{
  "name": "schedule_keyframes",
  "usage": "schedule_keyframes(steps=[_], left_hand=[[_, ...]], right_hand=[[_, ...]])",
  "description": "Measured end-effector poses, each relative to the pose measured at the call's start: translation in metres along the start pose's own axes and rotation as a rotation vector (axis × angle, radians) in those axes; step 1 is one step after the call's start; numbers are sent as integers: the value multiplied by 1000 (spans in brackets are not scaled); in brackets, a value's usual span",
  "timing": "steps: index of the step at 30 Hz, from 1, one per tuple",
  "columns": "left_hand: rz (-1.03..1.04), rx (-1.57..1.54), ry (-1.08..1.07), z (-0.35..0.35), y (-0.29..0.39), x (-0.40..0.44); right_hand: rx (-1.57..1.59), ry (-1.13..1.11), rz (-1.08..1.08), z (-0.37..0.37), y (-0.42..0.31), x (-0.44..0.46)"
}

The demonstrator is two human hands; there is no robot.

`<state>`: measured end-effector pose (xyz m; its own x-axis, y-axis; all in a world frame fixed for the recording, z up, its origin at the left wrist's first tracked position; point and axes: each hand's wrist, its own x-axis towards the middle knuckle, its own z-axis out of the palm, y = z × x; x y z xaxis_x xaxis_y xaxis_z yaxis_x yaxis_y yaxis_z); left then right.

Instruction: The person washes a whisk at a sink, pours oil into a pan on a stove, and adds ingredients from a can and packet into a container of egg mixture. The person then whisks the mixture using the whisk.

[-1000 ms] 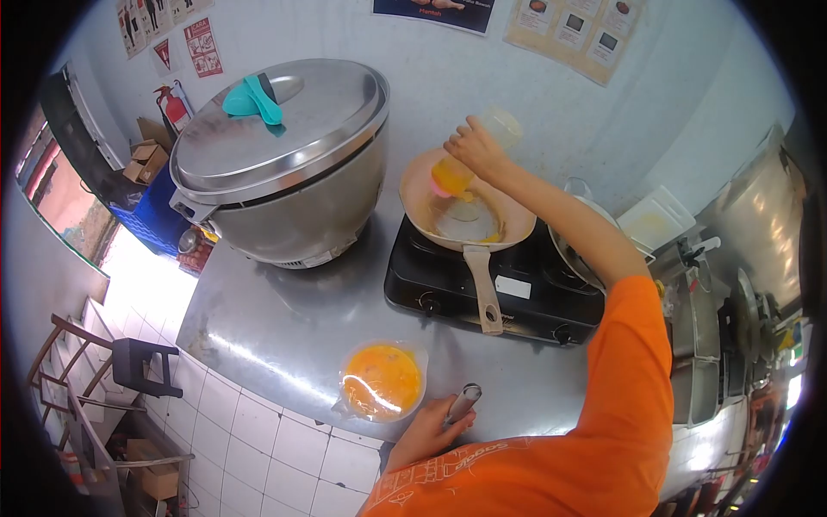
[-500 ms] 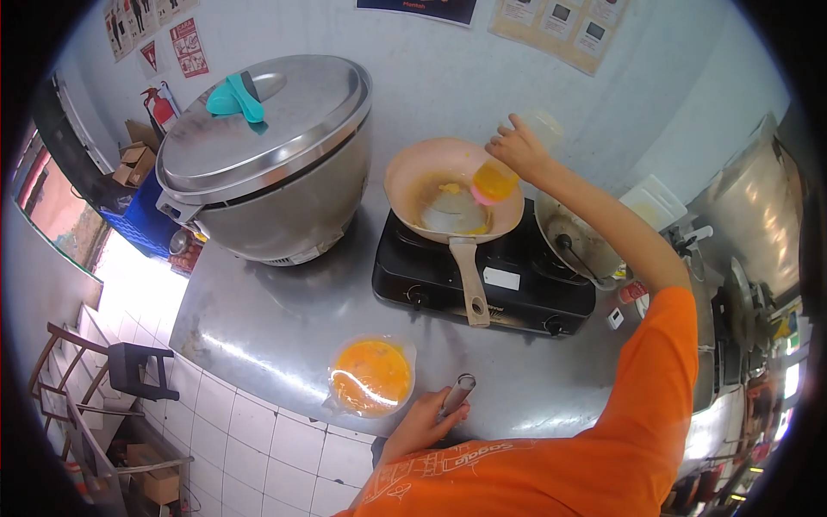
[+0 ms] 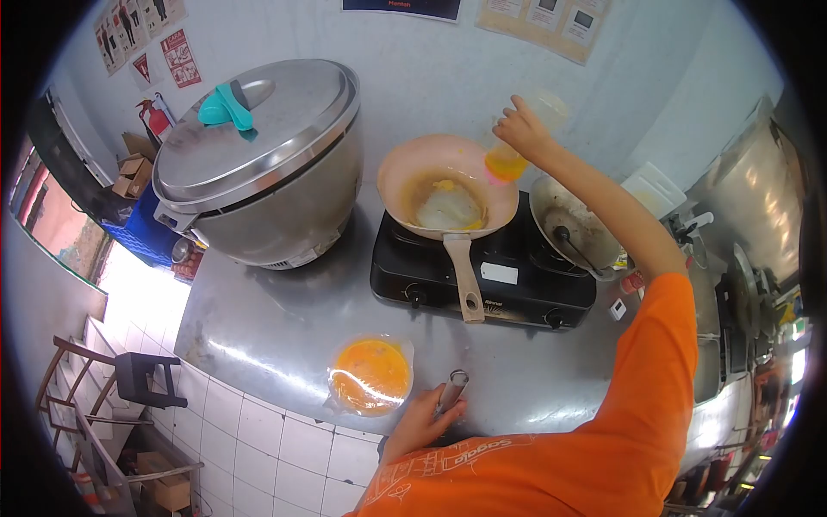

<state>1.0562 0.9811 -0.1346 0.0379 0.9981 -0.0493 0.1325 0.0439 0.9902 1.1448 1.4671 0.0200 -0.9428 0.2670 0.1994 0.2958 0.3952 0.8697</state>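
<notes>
My right hand grips a clear bottle, tipped with its pink cap down by the right rim of the pale pink frying pan. Yellow liquid fills the bottle's lower end. In the pan, which sits on the left burner, lie a wet patch and small yellow bits. Low in view, my left hand is closed around a grey-brown handle with a metal ring at its end; the rest of that tool is hidden. Just left of this hand, a round container of orange liquid stands under clear plastic.
The black two-burner stove carries a second pan with a black-handled utensil in it. A large steel cooker stands left, a teal scoop on its lid. The steel table's front edge drops to white floor tiles.
My right hand has raised the bottle slightly and shifted it toward the pan's right rim. My left hand keeps its hold on the handle. The whole view has shifted a little.
</notes>
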Motion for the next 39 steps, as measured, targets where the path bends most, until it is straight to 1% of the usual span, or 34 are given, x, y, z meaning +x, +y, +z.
schedule_keyframes(steps=[2,4,5,7,9,11,13,14,16,18,20,22,23,25,26,28,30,32,34,38,39], left_hand=[[-4,-16,-6,-1,5,1],[-10,-21,3,-1,5,0],[-18,-30,8,-1,4,-1],[-22,1,25,-2,4,-3],[-25,30,38,-4,2,-5],[-70,1,68,-4,-1,-8],[-79,-13,64,-3,-4,-9],[-82,-24,63,-2,-4,-8],[-89,-3,48,-1,-1,-7],[-96,20,34,0,3,-7],[-53,-10,9,0,7,-7],[-63,-1,17,1,8,-10],[-72,1,29,1,9,-11],[-61,7,44,1,12,-14],[-57,6,55,1,13,-15],[-56,11,69,3,12,-18],[-60,16,82,4,13,-21],[-42,85,83,5,17,-23],[-46,84,95,8,20,-26],[-67,69,122,14,27,-31],[-66,74,125,16,28,-32]], right_hand=[[-20,-38,-10,7,0,5],[-91,12,62,16,2,16],[-89,17,62,21,3,24],[-87,43,150,21,2,45],[-47,87,148,18,-4,62],[-7,120,144,7,-10,72],[149,108,57,-13,-17,71],[150,103,59,-24,-19,67],[212,52,-62,-45,-24,56],[209,32,-90,-49,-27,38],[206,16,-113,-47,-25,19],[274,-72,-3,-35,-21,-4],[269,-66,2,-30,-18,-15],[265,-110,156,-24,-13,-38],[261,-103,159,-22,-11,-46],[264,-136,292,-20,-7,-60],[262,-134,324,-15,-6,-66],[264,-133,357,-9,-8,-69],[283,-179,398,-5,-10,-70],[344,-175,454,1,-13,-73],[360,-203,476,0,-13,-74]])
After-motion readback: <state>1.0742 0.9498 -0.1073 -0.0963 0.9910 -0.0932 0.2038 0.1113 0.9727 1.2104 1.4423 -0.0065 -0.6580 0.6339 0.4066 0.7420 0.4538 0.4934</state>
